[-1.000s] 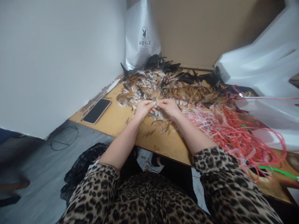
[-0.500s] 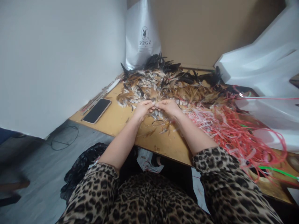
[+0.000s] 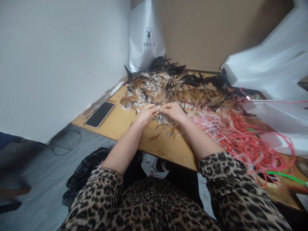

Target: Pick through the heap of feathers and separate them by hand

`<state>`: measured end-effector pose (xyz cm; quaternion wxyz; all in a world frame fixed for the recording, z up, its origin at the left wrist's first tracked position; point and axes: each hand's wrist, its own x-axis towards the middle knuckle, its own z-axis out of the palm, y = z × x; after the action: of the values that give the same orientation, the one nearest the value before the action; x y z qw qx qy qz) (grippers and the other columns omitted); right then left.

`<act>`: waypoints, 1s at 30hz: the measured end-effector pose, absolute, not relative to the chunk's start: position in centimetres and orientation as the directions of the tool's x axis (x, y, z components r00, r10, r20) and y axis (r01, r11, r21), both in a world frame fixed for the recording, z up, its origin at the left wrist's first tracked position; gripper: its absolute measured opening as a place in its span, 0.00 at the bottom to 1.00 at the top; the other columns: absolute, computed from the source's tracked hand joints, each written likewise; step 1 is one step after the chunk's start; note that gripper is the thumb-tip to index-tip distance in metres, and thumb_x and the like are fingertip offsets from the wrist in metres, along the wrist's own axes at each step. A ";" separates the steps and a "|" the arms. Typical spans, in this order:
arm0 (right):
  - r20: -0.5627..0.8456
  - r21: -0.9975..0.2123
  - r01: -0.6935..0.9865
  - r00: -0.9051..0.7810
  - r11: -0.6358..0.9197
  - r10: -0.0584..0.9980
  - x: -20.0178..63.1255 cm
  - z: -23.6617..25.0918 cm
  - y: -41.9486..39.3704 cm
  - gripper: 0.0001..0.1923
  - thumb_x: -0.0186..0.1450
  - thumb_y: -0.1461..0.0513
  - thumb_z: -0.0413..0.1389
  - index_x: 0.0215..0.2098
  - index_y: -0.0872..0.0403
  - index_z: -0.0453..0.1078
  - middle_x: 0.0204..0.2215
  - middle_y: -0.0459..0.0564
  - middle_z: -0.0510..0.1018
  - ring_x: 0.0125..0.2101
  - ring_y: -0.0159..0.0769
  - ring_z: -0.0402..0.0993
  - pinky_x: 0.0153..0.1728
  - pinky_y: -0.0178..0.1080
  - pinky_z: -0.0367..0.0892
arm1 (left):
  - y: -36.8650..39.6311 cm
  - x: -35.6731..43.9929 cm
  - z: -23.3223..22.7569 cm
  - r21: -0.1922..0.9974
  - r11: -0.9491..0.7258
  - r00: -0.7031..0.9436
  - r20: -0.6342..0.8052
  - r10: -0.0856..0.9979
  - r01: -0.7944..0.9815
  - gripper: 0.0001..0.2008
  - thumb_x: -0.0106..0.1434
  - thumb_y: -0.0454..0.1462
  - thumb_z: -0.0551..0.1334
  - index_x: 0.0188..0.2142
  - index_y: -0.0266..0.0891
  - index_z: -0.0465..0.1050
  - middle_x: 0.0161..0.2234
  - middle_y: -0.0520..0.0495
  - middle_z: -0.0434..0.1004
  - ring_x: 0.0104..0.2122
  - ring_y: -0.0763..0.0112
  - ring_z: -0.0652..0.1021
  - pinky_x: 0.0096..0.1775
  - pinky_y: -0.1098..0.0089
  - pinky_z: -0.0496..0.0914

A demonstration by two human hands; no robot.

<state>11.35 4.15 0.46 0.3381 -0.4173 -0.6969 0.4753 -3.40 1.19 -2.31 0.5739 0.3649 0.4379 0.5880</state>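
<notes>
My left hand (image 3: 148,113) and my right hand (image 3: 173,111) meet over the table, thumbs and forefingers pinched with the tips almost touching. What they pinch is too small and too hidden to make out; tan and brown feather tufts show right beside the fingertips. Behind them spreads a large heap of feathers (image 3: 154,84), brown, cream and white in front and black at the back. A few loose feathers (image 3: 166,128) lie below my hands. To the right of my right forearm is a tangled pile of red and pink plastic strips (image 3: 231,131).
A phone (image 3: 100,114) lies at the table's left, with a thin pen-like stick beside it. A white printed bag (image 3: 148,38) stands in the back corner. White sacking (image 3: 269,64) bulges at the right. A black plastic bag (image 3: 84,170) sits on the floor beside a cable (image 3: 66,149).
Both hands stay in nearly the same place, still pinched together. Only slight finger movement shows; the feathers and strips look unmoved.
</notes>
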 end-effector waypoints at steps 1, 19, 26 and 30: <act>0.078 -0.949 0.243 -0.430 0.199 0.900 11.3 0.5 4.1 0.17 0.47 0.53 0.62 0.27 0.59 0.76 0.18 0.46 0.74 0.19 0.25 0.61 0.23 0.31 0.56 | 1.2 -3.5 -2.3 0.926 0.040 -0.080 -0.075 0.994 -0.375 0.13 0.44 0.38 0.70 0.21 0.33 0.68 0.18 0.53 0.70 0.18 0.85 0.69 0.21 0.82 0.62; 0.025 -0.999 0.010 -0.483 0.033 0.875 10.1 0.6 3.2 0.18 0.44 0.50 0.64 0.22 0.57 0.74 0.20 0.47 0.75 0.20 0.25 0.63 0.25 0.31 0.61 | 1.2 -3.5 -2.2 0.861 0.025 -0.012 -0.036 0.999 -0.508 0.14 0.47 0.38 0.69 0.21 0.34 0.65 0.20 0.52 0.70 0.21 0.80 0.72 0.25 0.77 0.65; 0.050 -0.999 -0.017 -0.414 0.047 0.909 10.3 0.8 3.5 0.19 0.43 0.49 0.64 0.20 0.57 0.72 0.18 0.46 0.74 0.20 0.25 0.63 0.24 0.31 0.60 | 0.6 -3.0 -1.5 0.926 -0.041 -0.031 0.031 0.999 -0.375 0.12 0.48 0.42 0.68 0.28 0.34 0.73 0.23 0.50 0.72 0.23 0.81 0.71 0.24 0.78 0.62; 0.033 -0.999 0.010 -0.433 0.042 0.901 10.6 0.7 3.9 0.20 0.44 0.48 0.64 0.19 0.57 0.71 0.17 0.46 0.73 0.18 0.24 0.61 0.21 0.31 0.58 | 0.3 -2.7 -1.2 0.974 -0.146 -0.121 0.126 0.985 -0.173 0.13 0.49 0.44 0.66 0.26 0.35 0.74 0.21 0.53 0.71 0.19 0.83 0.65 0.23 0.78 0.59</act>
<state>10.58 3.89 0.70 0.3813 -0.3718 -0.6127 0.5839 -2.67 0.32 -1.19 0.4798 0.4577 0.4435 0.6030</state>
